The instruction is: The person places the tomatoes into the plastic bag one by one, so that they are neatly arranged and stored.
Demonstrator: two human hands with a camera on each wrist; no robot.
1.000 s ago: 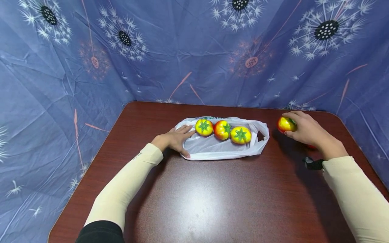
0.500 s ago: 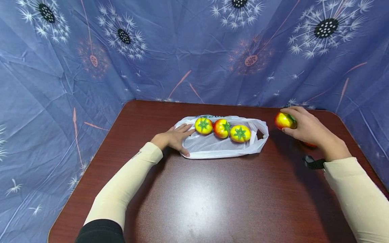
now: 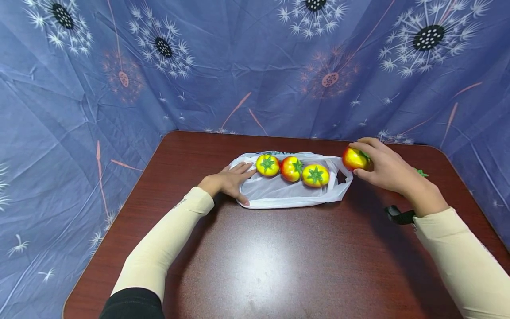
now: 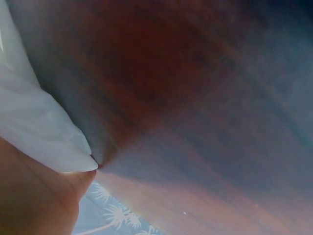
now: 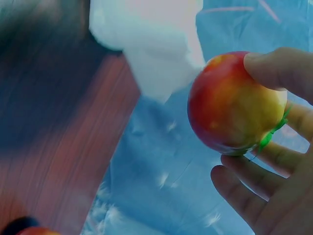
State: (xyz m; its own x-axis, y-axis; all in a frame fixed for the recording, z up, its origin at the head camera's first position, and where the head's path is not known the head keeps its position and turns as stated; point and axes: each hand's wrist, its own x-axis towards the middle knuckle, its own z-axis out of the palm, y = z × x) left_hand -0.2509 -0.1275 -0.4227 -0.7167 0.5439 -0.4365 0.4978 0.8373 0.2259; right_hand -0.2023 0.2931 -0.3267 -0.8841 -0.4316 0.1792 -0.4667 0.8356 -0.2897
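A white plastic bag [image 3: 275, 195] lies flat on the table, with three red-and-yellow tomatoes on it, each with green star-shaped leaves: a left one [image 3: 268, 165], a middle one [image 3: 291, 169] and a right one [image 3: 315, 176]. My left hand [image 3: 230, 182] rests on the bag's left end, fingers spread. In my right hand [image 3: 384, 166] another tomato [image 3: 354, 158] is held between thumb and fingers, beside the bag's handle end. The right wrist view shows this tomato [image 5: 230, 105] raised, its leaves turned toward the palm. The left wrist view catches only part of the bag [image 4: 39, 112].
Green leaves [image 3: 421, 173] of one more tomato peek out behind my right wrist; a red sliver of it [image 5: 39, 231] shows low in the right wrist view. The dark brown table [image 3: 255, 248] meets a blue dandelion-print cloth [image 3: 255, 66] at its back edge.
My right hand has carried its tomato left toward the bag's handle, and leaves behind the right wrist have come into sight. My left hand and the bag have stayed in place.
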